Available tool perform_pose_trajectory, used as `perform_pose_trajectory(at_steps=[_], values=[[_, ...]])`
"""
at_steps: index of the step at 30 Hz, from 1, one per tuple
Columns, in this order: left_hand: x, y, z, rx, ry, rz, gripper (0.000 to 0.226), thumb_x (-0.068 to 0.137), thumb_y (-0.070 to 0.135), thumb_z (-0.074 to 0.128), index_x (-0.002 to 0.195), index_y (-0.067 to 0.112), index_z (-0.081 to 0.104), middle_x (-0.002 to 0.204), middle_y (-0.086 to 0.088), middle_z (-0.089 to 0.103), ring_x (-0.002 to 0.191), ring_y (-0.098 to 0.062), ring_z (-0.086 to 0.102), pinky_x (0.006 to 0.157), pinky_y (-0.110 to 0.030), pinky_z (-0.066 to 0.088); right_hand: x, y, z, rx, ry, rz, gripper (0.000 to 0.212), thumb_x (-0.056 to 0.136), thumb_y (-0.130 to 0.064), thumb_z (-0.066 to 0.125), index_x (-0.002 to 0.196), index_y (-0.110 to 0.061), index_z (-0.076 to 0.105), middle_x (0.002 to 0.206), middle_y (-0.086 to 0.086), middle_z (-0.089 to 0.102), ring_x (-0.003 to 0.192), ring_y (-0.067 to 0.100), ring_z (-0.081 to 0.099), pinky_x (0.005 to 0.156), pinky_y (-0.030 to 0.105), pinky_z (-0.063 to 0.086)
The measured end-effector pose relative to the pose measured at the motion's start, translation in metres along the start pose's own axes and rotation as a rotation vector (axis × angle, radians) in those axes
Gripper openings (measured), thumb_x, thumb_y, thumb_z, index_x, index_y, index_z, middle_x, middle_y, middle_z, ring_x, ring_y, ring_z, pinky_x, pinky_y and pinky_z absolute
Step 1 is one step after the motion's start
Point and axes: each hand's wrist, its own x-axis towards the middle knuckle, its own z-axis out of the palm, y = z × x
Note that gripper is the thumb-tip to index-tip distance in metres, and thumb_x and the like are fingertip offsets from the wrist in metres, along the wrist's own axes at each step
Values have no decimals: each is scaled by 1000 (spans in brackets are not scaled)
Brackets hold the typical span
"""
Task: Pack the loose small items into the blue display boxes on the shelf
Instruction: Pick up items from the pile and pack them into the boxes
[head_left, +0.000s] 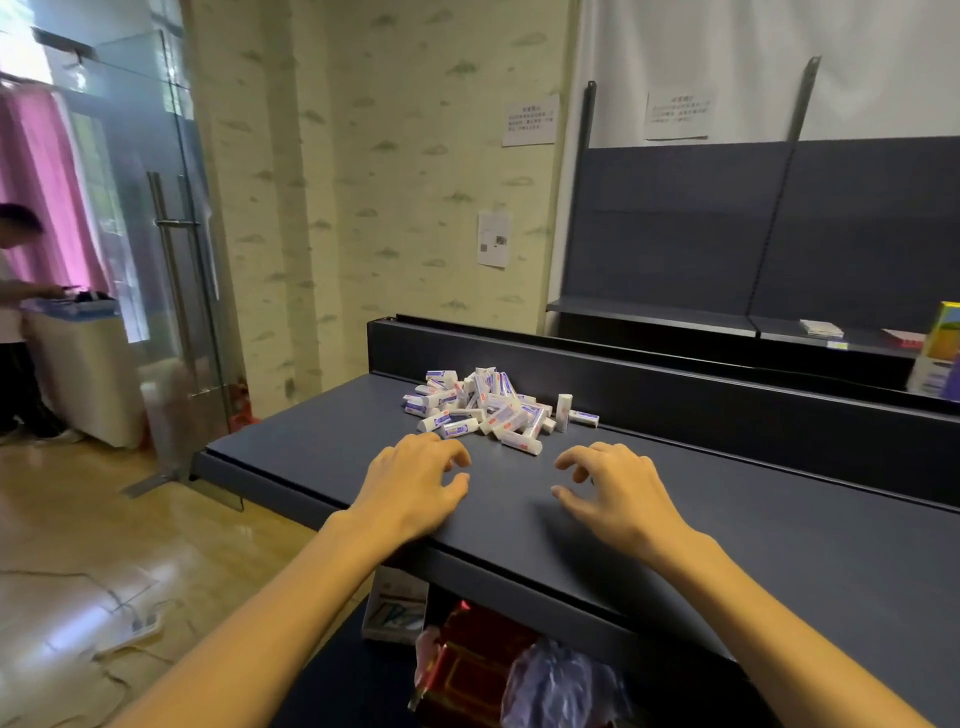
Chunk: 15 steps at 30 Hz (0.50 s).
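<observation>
Bright window glare (left), edges warped

Matt dark shelf (675, 519), glossy floor (78, 519)
</observation>
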Motion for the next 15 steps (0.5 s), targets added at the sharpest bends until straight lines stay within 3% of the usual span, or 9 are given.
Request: perform_pose_trajectory(at_steps=[11,15], values=[[102,-82,24,-55,-16,122,21,91,35,50,107,28,62,114,5,58,107,-18,52,85,-32,41,80,-34,45,-37,92,224,29,89,-34,56,117,-28,60,109,-4,61,110,22,50,90,36,41],[123,-95,39,-84,-29,170,25,90,38,51,110,28,61,115,6,57,112,-17,50,89,-31,39,91,-38,64,-64,125,305,28,90,-32,54,117,-28,59,111,-4,59,111,21,47,86,34,36]])
